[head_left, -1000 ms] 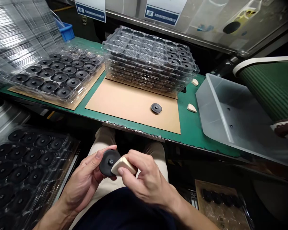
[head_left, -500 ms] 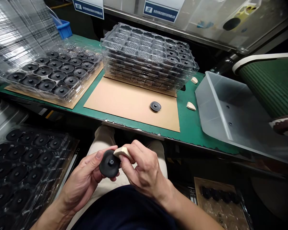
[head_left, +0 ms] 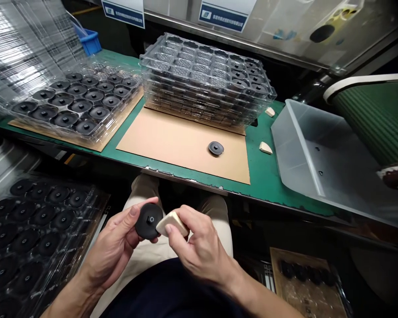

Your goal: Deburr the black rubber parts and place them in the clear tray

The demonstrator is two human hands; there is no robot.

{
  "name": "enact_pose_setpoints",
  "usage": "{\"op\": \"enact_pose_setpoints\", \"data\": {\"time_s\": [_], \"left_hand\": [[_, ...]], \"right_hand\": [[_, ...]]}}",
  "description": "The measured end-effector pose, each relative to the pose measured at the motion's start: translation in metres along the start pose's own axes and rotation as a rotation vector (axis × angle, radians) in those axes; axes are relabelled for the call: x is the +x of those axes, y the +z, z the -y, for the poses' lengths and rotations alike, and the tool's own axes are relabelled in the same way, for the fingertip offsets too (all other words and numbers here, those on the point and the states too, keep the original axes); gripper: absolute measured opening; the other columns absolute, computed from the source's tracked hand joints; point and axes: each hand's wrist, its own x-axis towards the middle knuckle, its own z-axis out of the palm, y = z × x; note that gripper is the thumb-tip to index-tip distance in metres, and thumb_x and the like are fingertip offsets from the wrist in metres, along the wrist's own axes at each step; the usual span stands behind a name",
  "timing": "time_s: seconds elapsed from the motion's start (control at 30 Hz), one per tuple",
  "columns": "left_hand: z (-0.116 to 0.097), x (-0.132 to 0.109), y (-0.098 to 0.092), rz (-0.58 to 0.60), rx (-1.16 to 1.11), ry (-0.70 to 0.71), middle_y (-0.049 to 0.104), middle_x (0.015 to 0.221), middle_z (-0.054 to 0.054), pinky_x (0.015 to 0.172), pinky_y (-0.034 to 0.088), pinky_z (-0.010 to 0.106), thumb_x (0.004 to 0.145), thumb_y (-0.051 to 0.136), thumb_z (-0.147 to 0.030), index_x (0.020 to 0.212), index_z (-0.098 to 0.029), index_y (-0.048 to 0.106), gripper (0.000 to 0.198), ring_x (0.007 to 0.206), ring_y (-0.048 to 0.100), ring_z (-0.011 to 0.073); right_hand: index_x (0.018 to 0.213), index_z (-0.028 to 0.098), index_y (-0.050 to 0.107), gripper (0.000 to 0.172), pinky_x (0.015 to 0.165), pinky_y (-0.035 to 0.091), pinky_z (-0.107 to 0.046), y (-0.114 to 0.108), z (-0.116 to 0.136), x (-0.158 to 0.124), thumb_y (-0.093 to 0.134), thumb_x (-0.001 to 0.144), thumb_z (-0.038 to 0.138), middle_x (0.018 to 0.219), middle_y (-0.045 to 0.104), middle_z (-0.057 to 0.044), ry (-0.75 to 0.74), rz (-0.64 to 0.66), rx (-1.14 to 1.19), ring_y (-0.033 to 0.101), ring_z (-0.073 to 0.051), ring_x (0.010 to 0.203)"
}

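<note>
Over my lap, my left hand (head_left: 119, 238) is closed on a black round plastic part (head_left: 146, 227) with a small post at its centre. My right hand (head_left: 200, 240) pinches a cream-coloured wedge-shaped block (head_left: 173, 225), whose tip touches or nearly touches the right rim of the black part. A similar black part (head_left: 216, 148) lies alone on the cardboard sheet (head_left: 172, 141) in front of me. Two more cream wedges, a near one (head_left: 265, 148) and a far one (head_left: 269, 111), rest on the green table to the right.
Stacked clear trays (head_left: 202, 88) stand on the cardboard's far side. Another clear tray (head_left: 96, 132) of black parts sits on the left of the green table (head_left: 252, 176). A translucent bin (head_left: 295, 154) is at right. Lower left, more filled trays (head_left: 46, 212); lower right, a tray on cardboard (head_left: 305, 291).
My right hand has moved the wedge from the upper right of the black part's rim down to its right side. My left hand keeps hold of the part, shifted slightly.
</note>
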Motion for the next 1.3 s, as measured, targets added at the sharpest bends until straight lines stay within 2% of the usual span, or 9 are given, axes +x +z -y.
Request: {"op": "enact_pose_setpoints", "data": {"time_s": [0.17, 0.33, 0.4, 0.6, 0.77, 0.87, 1.03, 1.13, 1.3], "left_hand": [[0.001, 0.001, -0.004, 0.229, 0.042, -0.104, 0.071, 0.088, 0.009, 0.065, 0.061, 0.032, 0.099, 0.062, -0.039, 0.104, -0.016, 0.08, 0.029, 0.077, 0.063, 0.0192], [-0.004, 0.002, -0.002, 0.005, 0.019, 0.044, 0.073, 0.118, 0.012, 0.085, 0.058, 0.025, 0.096, 0.068, -0.041, 0.127, -0.02, 0.074, 0.038, 0.103, 0.065, 0.0217], [-0.005, 0.003, -0.004, 0.057, 0.099, 0.017, 0.073, 0.113, 0.013, 0.076, 0.06, 0.026, 0.097, 0.066, -0.042, 0.127, -0.018, 0.074, 0.039, 0.095, 0.065, 0.0215], [-0.003, 0.005, -0.01, 0.254, 0.11, -0.155, 0.068, 0.082, 0.009, 0.06, 0.061, 0.033, 0.1, 0.06, -0.043, 0.121, -0.016, 0.077, 0.038, 0.071, 0.059, 0.0187], [-0.008, 0.006, -0.003, 0.051, 0.018, 0.035, 0.072, 0.113, 0.01, 0.08, 0.06, 0.027, 0.097, 0.066, -0.041, 0.127, -0.022, 0.074, 0.036, 0.092, 0.065, 0.019], [-0.01, 0.007, -0.006, 0.088, 0.102, -0.032, 0.072, 0.11, 0.012, 0.073, 0.063, 0.032, 0.097, 0.065, -0.042, 0.125, -0.019, 0.075, 0.037, 0.09, 0.064, 0.0213], [-0.004, 0.01, -0.015, 0.26, 0.119, -0.27, 0.07, 0.081, 0.011, 0.058, 0.063, 0.035, 0.1, 0.06, -0.044, 0.096, -0.011, 0.079, 0.038, 0.068, 0.065, 0.02], [-0.001, 0.01, -0.012, 0.277, -0.004, -0.308, 0.073, 0.082, 0.012, 0.058, 0.064, 0.037, 0.1, 0.058, -0.044, 0.102, -0.012, 0.079, 0.038, 0.066, 0.068, 0.0213], [-0.007, 0.006, -0.005, 0.086, -0.133, -0.013, 0.073, 0.121, 0.012, 0.088, 0.063, 0.038, 0.095, 0.07, -0.037, 0.128, -0.021, 0.072, 0.036, 0.101, 0.071, 0.025]], "right_hand": [[0.107, 0.019, 0.063, 0.012, 0.073, 0.039, -0.033, -0.005, 0.001, 0.004, 0.052, 0.102, 0.02, 0.091, 0.058, -0.005, -0.234, 0.041, -0.165, 0.05, -0.018, 0.079], [0.084, 0.019, 0.056, 0.017, 0.062, 0.034, -0.03, 0.003, 0.001, 0.002, 0.05, 0.1, 0.019, 0.076, 0.047, 0.0, -0.058, 0.001, -0.072, 0.042, -0.014, 0.065], [0.084, 0.019, 0.057, 0.018, 0.062, 0.035, -0.031, 0.003, 0.001, 0.0, 0.049, 0.1, 0.019, 0.077, 0.049, -0.001, -0.04, 0.017, -0.093, 0.043, -0.014, 0.066], [0.116, 0.019, 0.066, 0.02, 0.073, 0.041, -0.035, -0.006, -0.001, 0.008, 0.051, 0.103, 0.02, 0.094, 0.063, -0.007, -0.393, 0.102, -0.251, 0.051, -0.019, 0.079], [0.098, 0.019, 0.062, 0.012, 0.067, 0.039, -0.031, 0.006, -0.001, 0.003, 0.051, 0.102, 0.019, 0.082, 0.053, -0.002, -0.105, -0.032, -0.052, 0.048, -0.015, 0.071], [0.091, 0.018, 0.06, 0.016, 0.064, 0.038, -0.031, 0.011, -0.001, -0.004, 0.049, 0.102, 0.017, 0.082, 0.053, -0.002, -0.064, 0.013, -0.057, 0.046, -0.015, 0.069], [0.116, 0.019, 0.066, 0.023, 0.073, 0.042, -0.035, 0.0, -0.002, -0.001, 0.046, 0.105, 0.02, 0.094, 0.062, -0.007, -0.277, 0.079, -0.201, 0.052, -0.019, 0.079], [0.121, 0.022, 0.065, 0.024, 0.077, 0.044, -0.037, -0.005, -0.001, 0.006, 0.047, 0.106, 0.025, 0.103, 0.066, -0.008, -0.46, 0.133, -0.239, 0.055, -0.02, 0.086], [0.091, 0.019, 0.057, 0.013, 0.072, 0.04, -0.034, 0.007, 0.0, 0.007, 0.05, 0.101, 0.02, 0.082, 0.056, -0.003, -0.128, -0.052, -0.091, 0.049, -0.017, 0.074]]}}
